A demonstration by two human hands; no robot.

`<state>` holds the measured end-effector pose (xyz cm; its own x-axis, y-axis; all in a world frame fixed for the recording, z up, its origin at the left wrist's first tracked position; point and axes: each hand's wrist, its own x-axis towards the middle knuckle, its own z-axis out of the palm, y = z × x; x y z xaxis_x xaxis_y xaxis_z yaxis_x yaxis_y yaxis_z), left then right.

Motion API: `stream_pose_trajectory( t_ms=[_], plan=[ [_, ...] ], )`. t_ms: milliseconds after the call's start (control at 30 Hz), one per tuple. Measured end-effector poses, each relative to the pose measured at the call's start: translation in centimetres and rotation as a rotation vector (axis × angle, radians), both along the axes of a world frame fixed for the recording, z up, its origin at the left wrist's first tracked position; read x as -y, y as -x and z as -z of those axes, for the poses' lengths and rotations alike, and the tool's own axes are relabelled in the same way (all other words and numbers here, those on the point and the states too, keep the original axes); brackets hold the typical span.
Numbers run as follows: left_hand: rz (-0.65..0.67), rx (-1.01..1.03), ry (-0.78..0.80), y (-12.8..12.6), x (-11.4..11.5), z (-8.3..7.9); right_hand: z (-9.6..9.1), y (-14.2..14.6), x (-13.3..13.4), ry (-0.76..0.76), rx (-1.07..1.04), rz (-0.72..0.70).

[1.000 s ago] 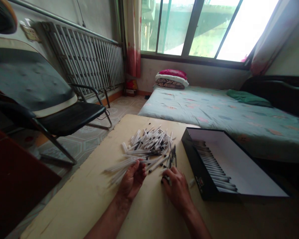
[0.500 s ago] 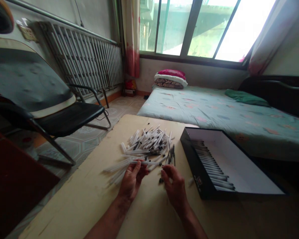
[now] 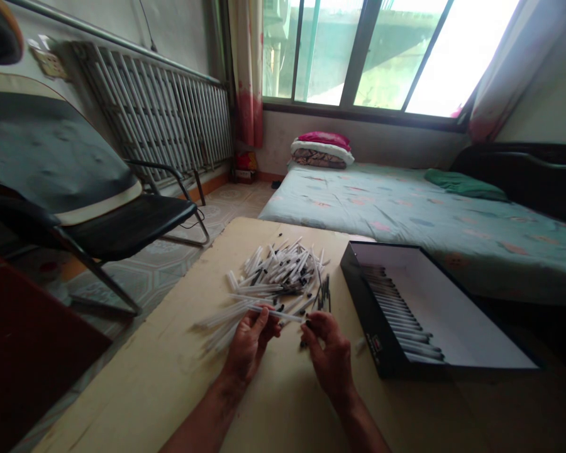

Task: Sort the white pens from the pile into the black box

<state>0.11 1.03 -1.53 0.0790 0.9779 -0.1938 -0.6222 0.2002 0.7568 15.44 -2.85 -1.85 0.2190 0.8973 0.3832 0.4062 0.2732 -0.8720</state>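
A whitish, translucent pen barrel (image 3: 287, 316) is pinched between the thumb and fingers of my left hand (image 3: 246, 346), lying nearly level. Its right end reaches the fingertips of my right hand (image 3: 329, 349), which are closed around a small black piece (image 3: 307, 323), mostly hidden by the fingers. Whether that piece is inside the barrel's end I cannot tell. Just beyond both hands lies a heap of pen barrels and black parts (image 3: 287, 267). Thin dark refills (image 3: 325, 292) lie beyond my right hand, and more loose barrels (image 3: 217, 314) fan out beside my left.
An open black box (image 3: 364, 314) with a white inside stands on the table (image 3: 136, 384) to the right, with a row of pens (image 3: 400, 314) in it. A bed (image 3: 382, 195) adjoins the table's far side. A folding chair (image 3: 117, 226) stands at the left.
The barrel in my left hand has tilted, its right end now down at my right fingertips. My right hand has moved slightly, and the two hands' work now meets at the barrel's end.
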Motion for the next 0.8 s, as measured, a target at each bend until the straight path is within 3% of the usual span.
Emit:
stream_pose_trajectory(
  t_ms=[467, 800],
  plan=[
    [0.008, -0.037, -0.028, -0.03, -0.16, 0.24, -0.24, 0.18, 0.06, 0.047, -0.072, -0.069],
    [0.027, -0.054, -0.049, 0.05, -0.14, 0.26, 0.4, 0.05, -0.16, 0.194, -0.27, -0.069]
  ],
)
